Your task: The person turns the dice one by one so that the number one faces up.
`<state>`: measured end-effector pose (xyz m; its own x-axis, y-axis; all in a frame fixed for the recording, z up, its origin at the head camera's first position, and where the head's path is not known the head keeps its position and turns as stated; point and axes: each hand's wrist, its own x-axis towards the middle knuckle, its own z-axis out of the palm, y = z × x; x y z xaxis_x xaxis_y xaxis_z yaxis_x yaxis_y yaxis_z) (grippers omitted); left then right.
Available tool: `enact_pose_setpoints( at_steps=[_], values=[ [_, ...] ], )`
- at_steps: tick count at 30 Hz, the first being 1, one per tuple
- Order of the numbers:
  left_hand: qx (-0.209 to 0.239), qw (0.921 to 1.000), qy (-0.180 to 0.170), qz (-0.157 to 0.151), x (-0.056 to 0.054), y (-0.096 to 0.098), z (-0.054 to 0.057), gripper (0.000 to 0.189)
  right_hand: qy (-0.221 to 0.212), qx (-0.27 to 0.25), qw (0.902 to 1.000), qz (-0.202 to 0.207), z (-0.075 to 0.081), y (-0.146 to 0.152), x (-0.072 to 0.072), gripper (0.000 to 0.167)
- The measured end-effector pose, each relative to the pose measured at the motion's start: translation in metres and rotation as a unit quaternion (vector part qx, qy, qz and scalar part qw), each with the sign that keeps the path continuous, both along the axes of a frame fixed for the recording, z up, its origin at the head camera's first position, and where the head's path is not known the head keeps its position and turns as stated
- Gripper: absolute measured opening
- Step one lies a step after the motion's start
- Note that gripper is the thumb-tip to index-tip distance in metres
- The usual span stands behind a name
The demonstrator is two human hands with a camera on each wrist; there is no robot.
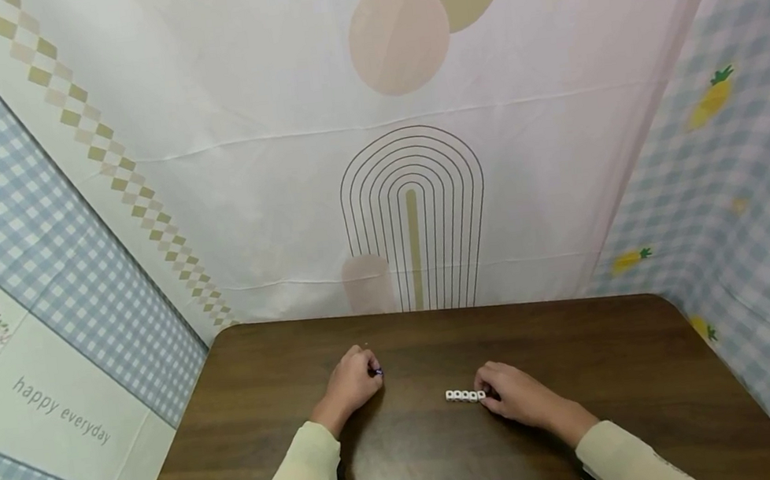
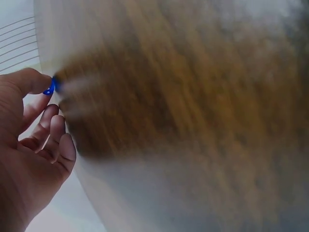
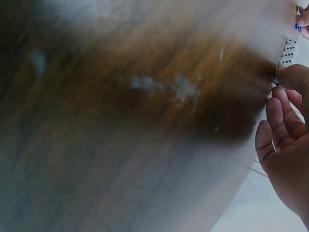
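Between the thumb and forefinger of my left hand (image 1: 354,378) is a small blue die (image 2: 49,88) with white pips, mostly covered by the fingertips. The other fingers of that hand curl loosely below it. To the right, several white dice (image 1: 461,396) form a short straight row on the table. My right hand (image 1: 514,395) pinches the white die at the row's right end. In the right wrist view the dark pips of the row (image 3: 288,52) show just beyond my thumb, with the blue die (image 3: 299,28) past its far end.
Everything rests on a dark brown wooden table (image 1: 410,459) with rounded far corners. A pale patterned cloth (image 1: 267,206) hangs right behind its far edge. Blue checked cloths hang on the left (image 1: 49,175) and right (image 1: 693,189).
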<state>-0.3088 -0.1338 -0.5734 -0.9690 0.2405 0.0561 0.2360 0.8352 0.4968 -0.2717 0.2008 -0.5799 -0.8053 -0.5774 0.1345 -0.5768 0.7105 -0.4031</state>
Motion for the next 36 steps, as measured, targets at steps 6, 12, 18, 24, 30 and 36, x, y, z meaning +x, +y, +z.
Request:
enact_pose_setpoints(
  at_steps=[6,12,18,24,30,36],
  values=[
    [-0.037,0.9993,0.002,-0.006,-0.003,0.000,0.000,0.016,-0.006,-0.002,1.0000,-0.004,-0.001,0.000,0.001,0.016],
    [-0.095,0.9934,0.053,-0.036,-0.004,0.003,0.003,0.016,-0.007,-0.003,1.0000,-0.003,0.000,0.000,0.001,0.016],
    [-0.136,0.9835,0.089,-0.079,-0.004,0.007,0.006,0.016,-0.003,-0.003,1.0000,-0.003,0.000,0.000,0.002,0.016],
    [-0.127,0.9846,0.079,-0.091,-0.005,0.010,0.007,0.016,-0.005,-0.004,1.0000,-0.002,-0.001,0.000,0.001,0.016],
    [-0.099,0.9900,0.056,-0.083,-0.005,0.008,0.006,0.017,-0.003,-0.003,1.0000,-0.001,-0.001,0.000,0.000,0.016],
    [-0.047,0.9961,0.022,-0.072,-0.003,0.002,0.003,0.016,-0.009,-0.006,0.9999,-0.002,-0.001,0.001,0.000,0.017]
  ],
)
